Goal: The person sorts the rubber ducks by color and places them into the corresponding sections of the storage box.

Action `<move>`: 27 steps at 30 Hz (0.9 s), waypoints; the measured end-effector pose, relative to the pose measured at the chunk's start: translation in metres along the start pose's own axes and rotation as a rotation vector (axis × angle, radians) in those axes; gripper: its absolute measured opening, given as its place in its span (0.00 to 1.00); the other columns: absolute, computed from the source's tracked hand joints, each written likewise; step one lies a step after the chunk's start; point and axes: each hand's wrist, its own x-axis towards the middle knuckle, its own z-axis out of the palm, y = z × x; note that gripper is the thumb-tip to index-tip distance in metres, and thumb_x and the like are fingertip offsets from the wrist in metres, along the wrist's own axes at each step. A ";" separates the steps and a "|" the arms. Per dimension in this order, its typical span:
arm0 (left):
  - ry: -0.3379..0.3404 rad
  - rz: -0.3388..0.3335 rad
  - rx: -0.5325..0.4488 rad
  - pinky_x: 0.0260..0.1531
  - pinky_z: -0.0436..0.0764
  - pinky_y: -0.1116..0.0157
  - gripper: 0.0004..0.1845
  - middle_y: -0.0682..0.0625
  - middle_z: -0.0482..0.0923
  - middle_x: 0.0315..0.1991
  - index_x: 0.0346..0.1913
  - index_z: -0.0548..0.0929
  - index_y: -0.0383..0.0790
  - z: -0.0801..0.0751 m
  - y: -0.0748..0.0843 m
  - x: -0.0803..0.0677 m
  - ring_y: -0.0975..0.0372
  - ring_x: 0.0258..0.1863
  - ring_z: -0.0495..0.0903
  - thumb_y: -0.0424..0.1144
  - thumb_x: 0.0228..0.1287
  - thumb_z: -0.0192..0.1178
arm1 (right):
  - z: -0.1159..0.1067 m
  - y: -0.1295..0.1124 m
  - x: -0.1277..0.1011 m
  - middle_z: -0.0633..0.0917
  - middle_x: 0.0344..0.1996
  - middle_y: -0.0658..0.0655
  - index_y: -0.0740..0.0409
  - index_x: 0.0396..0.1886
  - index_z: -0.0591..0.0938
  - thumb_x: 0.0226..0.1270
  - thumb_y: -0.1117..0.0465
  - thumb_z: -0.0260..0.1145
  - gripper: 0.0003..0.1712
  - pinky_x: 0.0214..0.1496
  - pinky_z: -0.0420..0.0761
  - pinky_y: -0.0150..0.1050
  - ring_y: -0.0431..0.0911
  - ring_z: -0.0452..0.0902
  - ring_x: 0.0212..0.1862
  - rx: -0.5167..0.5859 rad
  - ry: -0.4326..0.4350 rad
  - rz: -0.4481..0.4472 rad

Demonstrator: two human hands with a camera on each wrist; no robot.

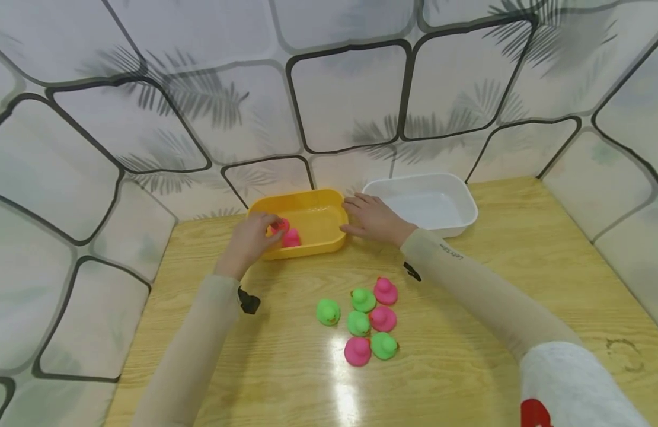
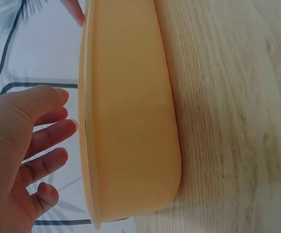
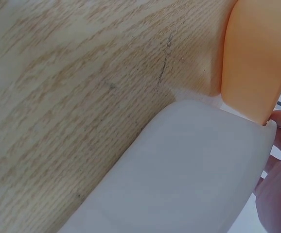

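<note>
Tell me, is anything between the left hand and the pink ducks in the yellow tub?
Nothing visible. The left hand reaches over the yellow plastic tub's near rim, fingertips at one small pink rubber duck; another lies beside it.

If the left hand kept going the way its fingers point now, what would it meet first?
Probably the pink duck already lying in the yellow tub; the left hand, over the tub's left end, seems to pinch another pink one, though depth is unclear.

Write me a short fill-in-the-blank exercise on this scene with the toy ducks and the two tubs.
1. The left hand holds a pink duck over the ____ tub.
2. The right hand rests between the yellow tub and the ____ tub.
3. Loose on the table lie three pink ducks and ____ green ducks.

Missing words: yellow; white; four
</note>
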 end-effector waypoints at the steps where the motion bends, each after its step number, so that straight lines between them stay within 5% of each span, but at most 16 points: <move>1: -0.003 -0.002 -0.001 0.46 0.80 0.48 0.13 0.42 0.85 0.46 0.51 0.87 0.36 0.000 0.002 -0.003 0.47 0.44 0.81 0.42 0.73 0.66 | 0.000 0.000 0.000 0.65 0.78 0.65 0.65 0.79 0.65 0.81 0.41 0.56 0.41 0.80 0.53 0.61 0.64 0.52 0.80 0.000 -0.003 0.000; 7: 0.001 0.014 0.004 0.44 0.80 0.48 0.14 0.44 0.85 0.46 0.51 0.87 0.39 0.001 0.017 -0.020 0.48 0.45 0.78 0.45 0.72 0.68 | 0.000 -0.003 -0.002 0.66 0.78 0.65 0.65 0.79 0.65 0.82 0.41 0.56 0.41 0.80 0.53 0.61 0.64 0.53 0.80 -0.011 -0.013 -0.001; 20: 0.131 0.260 0.031 0.45 0.82 0.53 0.12 0.48 0.86 0.40 0.47 0.88 0.37 0.015 0.052 -0.047 0.52 0.41 0.81 0.39 0.65 0.74 | -0.007 -0.006 -0.003 0.66 0.78 0.65 0.66 0.79 0.66 0.82 0.42 0.56 0.40 0.80 0.55 0.61 0.65 0.54 0.80 -0.005 -0.005 0.002; 27: 0.143 0.325 0.050 0.44 0.84 0.56 0.13 0.50 0.86 0.39 0.47 0.89 0.39 0.022 0.068 -0.060 0.55 0.40 0.83 0.41 0.64 0.75 | -0.004 -0.004 -0.002 0.66 0.78 0.65 0.66 0.79 0.66 0.82 0.41 0.55 0.40 0.79 0.55 0.62 0.65 0.54 0.80 -0.013 -0.003 -0.001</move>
